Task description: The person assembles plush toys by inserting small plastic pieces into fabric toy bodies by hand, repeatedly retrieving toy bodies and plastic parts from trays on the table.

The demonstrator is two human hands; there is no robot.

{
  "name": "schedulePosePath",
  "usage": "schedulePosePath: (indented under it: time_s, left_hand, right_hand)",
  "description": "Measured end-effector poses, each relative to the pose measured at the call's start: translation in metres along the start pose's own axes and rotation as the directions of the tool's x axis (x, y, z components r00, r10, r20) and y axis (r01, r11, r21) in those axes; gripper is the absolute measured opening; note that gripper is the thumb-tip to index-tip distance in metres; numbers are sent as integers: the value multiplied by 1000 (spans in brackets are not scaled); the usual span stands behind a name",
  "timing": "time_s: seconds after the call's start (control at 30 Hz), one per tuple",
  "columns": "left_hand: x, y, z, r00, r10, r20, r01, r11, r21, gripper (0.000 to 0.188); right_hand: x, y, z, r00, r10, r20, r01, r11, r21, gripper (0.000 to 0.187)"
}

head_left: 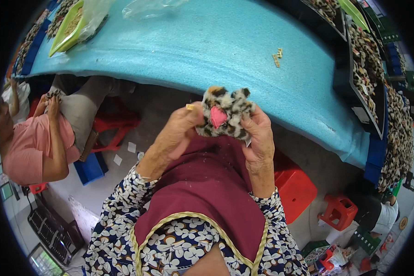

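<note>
The left hand (181, 123) and right hand (258, 129) grip a spotted plush piece (232, 112) by its sides at mid-frame, overlapping the near edge of the blue tabletop (207, 46). That surface spans broadly between a green tray (60, 45), upper left, and a black bin (343, 85), upper right.

plush (230, 120): between left hand (179, 126) and right hand (258, 126), at tabletop (193, 50) near edge
tray (56, 46): on tabletop, toward near-left corner
bits (277, 59): on tabletop, right half
bin (344, 76): at tabletop right edge
</note>
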State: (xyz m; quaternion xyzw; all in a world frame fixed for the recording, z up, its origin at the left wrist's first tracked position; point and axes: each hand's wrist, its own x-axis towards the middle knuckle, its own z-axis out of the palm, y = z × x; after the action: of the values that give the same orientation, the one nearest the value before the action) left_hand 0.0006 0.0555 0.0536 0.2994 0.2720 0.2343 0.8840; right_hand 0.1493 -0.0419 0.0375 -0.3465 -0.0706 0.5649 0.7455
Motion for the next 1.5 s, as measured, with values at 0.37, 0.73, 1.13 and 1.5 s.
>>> schedulePosePath:
  time_s: [0.37, 0.73, 1.13, 1.5]
  left_hand:
    - [15, -19, -12, 966, -246, 83, 259, 902, -345, 27]
    - [15, -69, -6, 975, 16, 222, 91, 882, -463, 29]
    - [5, -62, -11, 993, -16, -115, -8, 978, -207, 18]
    - [-9, -54, -6, 982, -170, -86, 136, 942, -306, 17]
  right_hand:
    - [8, -3, 0, 999, -8, -54, -11, 939, -345, 35]
    - [-21, 43, -9, 886, -445, -132, 105, 469, -877, 25]
    - [20, 14, -35, 993, 115, -12, -96, 761, -642, 49]
    - [5, 31, -8, 951, -277, 138, 231, 337, -913, 31]
